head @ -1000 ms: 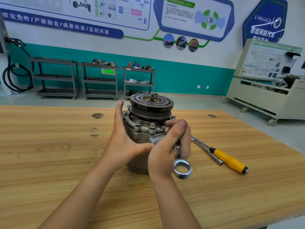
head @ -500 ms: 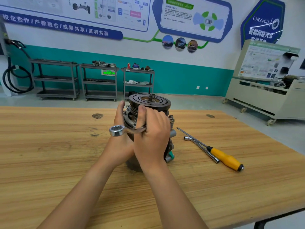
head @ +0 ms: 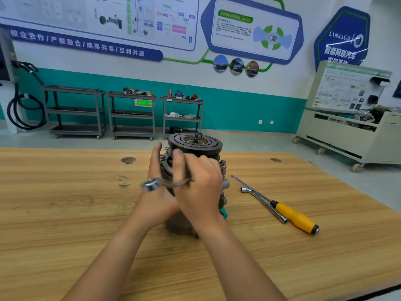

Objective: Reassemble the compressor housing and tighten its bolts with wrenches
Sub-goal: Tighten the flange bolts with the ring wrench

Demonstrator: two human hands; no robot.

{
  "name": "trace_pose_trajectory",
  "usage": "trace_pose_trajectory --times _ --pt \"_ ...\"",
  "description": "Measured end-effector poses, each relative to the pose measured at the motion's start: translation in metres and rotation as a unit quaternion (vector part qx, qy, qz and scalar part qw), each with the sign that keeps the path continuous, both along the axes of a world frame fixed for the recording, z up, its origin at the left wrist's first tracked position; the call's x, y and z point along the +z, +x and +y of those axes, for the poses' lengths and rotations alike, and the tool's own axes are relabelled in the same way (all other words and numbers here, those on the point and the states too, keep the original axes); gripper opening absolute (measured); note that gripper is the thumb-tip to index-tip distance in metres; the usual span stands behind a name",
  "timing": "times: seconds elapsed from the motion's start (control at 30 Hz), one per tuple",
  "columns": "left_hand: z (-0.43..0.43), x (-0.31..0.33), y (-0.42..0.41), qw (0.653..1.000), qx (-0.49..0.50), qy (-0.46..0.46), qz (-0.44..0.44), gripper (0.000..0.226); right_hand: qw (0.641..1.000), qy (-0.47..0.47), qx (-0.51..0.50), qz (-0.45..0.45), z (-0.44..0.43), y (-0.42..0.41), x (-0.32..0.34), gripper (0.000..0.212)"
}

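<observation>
Swung since one second earlier: the wrench (head: 152,184), whose ring end then pointed to the near side and is now carried round to the left of the compressor (head: 223,184).

Right hand (head: 199,187): fingers curled tight on the wrench shank, knuckles up, held against the near face of the compressor just below the pulley (head: 195,146). The working end of the wrench is hidden under this hand; which bolt it sits on cannot be told.

Wrench: ring end free, blurred, projecting left across the left hand (head: 155,196).

Left hand: wrapped round the left side of the compressor, thumb upright beside the flange, fingers passing out of sight behind the body.

Compressor: stood upright near the middle of the table (head: 65,213), dark grooved pulley uppermost. Flange bolts (head: 222,165) are seen on its right side.

Table: pale wood grain, two dark knots toward the far edge.

Screwdriver (head: 297,217): yellow handle, laid to the right of the compressor, tip pointing far-left.

L-shaped socket wrench (head: 263,199): laid just beside the screwdriver, roughly parallel, on its left.

Grey shelf carts (head: 76,111): three, along the far wall, with small parts on two tops.

Cream trainer cabinet (head: 347,135): on castors, far right.
</observation>
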State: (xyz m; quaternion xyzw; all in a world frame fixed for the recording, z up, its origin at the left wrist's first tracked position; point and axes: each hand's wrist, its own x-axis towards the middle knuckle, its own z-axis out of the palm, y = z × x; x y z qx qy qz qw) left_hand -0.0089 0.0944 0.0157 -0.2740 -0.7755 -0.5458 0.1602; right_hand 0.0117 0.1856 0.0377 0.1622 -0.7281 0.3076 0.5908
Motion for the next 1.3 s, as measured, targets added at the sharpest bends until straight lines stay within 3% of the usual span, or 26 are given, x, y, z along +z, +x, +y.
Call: trace_pose_trajectory --times 0.07,0.13,0.2,0.27,0.37,0.57,0.67,0.77,0.9,1.1,1.3 --pt "-0.002 0.0 0.002 0.999 0.0 0.024 -0.042 0.128 0.991 -0.019 0.095 0.091 0.007 0.015 0.021 0.037" --pt "-0.004 0.002 0.003 0.998 0.014 0.033 -0.044 0.123 0.966 -0.086 0.215 0.112 0.019 0.028 0.046 0.039" --pt "-0.005 0.003 0.005 0.999 0.027 0.019 -0.037 0.118 0.916 -0.228 0.319 0.087 0.039 0.036 0.073 0.032" --pt "-0.005 0.003 0.005 0.998 0.032 0.013 -0.043 0.118 0.841 -0.366 0.398 0.039 0.065 0.032 0.096 0.04" --pt "-0.005 0.004 0.005 0.998 0.037 0.012 -0.051 0.118 0.747 -0.491 0.44 -0.086 0.099 0.012 0.113 0.048" --pt "-0.006 0.003 0.004 0.998 0.044 0.012 -0.05 0.118 0.625 -0.57 0.49 -0.213 0.116 -0.028 0.098 0.049" --pt "-0.006 0.003 0.004 0.998 0.048 0.011 -0.041 0.12 0.581 -0.603 0.479 -0.261 0.11 -0.044 0.087 0.047" --pt "-0.007 0.001 0.003 0.998 0.053 0.01 -0.034 0.119 0.563 -0.627 0.457 -0.285 0.109 -0.053 0.079 0.044" --pt "-0.007 0.0 0.004 0.998 0.054 0.006 -0.034 0.118 0.565 -0.621 0.444 -0.312 0.113 -0.061 0.08 0.042" --pt "-0.008 -0.002 0.002 0.998 0.049 0.01 -0.027 0.115 0.522 -0.597 0.471 -0.387 0.113 -0.076 0.074 0.04" --pt "-0.009 -0.002 0.001 0.999 0.04 0.007 -0.024 0.109 0.524 -0.568 0.473 -0.423 0.12 -0.081 0.071 0.04"
